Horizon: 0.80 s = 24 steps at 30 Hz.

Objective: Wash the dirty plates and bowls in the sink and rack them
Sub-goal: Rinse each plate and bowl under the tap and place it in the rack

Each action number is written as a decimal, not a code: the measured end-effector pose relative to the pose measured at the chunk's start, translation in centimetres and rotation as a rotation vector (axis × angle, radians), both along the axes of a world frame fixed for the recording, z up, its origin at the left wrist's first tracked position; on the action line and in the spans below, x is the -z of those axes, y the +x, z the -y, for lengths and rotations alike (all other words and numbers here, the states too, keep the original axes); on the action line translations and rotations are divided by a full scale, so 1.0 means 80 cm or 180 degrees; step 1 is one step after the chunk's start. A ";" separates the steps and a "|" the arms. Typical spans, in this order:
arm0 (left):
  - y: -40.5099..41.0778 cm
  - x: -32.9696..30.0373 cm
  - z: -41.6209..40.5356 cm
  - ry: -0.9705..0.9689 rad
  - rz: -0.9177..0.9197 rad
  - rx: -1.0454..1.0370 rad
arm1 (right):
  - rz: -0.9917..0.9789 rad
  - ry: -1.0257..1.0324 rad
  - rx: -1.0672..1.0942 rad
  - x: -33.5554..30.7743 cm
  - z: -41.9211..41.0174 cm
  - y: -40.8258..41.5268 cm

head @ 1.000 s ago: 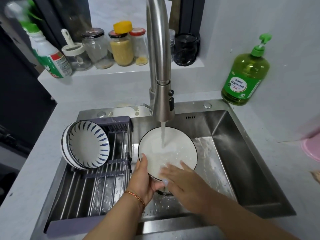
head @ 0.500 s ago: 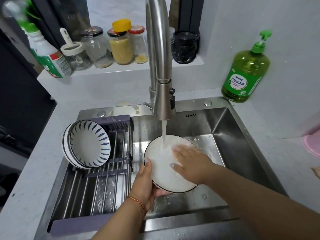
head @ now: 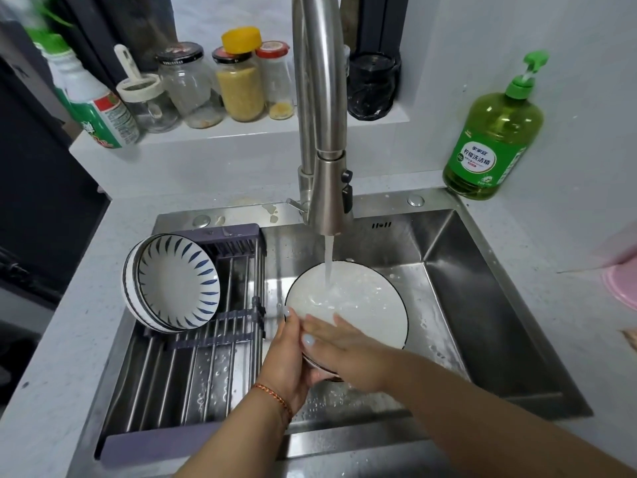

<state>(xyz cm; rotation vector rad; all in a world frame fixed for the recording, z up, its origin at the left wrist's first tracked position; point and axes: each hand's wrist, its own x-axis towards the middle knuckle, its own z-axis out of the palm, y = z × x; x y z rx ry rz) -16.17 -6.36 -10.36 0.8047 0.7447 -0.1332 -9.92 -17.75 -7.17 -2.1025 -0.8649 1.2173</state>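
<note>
A: Since half a second back, the right hand (head: 348, 353) has slid from the upper middle of the white plate (head: 358, 305) down to its near edge, and the plate has tipped up more toward the stream.

B: And the grip?

A: The left hand (head: 289, 357) holds the plate's lower-left rim, thumb over the lip, fingers curled behind. The right hand lies flat on the face, fingers straight — rubbing, holding nothing.

B: Where is the plate, exactly?

A: Over the sink (head: 482, 305) basin, tilted, right under the faucet (head: 327, 188), water hitting its upper middle.

B: So which step?

A: Rinsing, I'd judge — the surface looks milky with suds. The striped bowls (head: 172, 281) already lean in the rack (head: 193, 374) to the left.

B: Next?

A: Probably clearing the last foam, then carrying the plate left and standing it on edge beside the bowls — wet china, so a firm hold matters.
</note>
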 end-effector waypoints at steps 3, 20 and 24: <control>0.002 -0.002 0.003 0.0213 0.0115 0.0000 | 0.0914 0.0065 -0.0397 -0.001 -0.020 0.019; 0.029 -0.014 -0.023 0.0951 -0.0376 -0.0288 | 0.2385 0.0759 -0.0426 0.039 0.090 0.030; 0.043 -0.023 -0.016 0.0868 -0.0413 -0.0270 | 0.2462 0.1166 -0.0153 0.042 0.089 0.034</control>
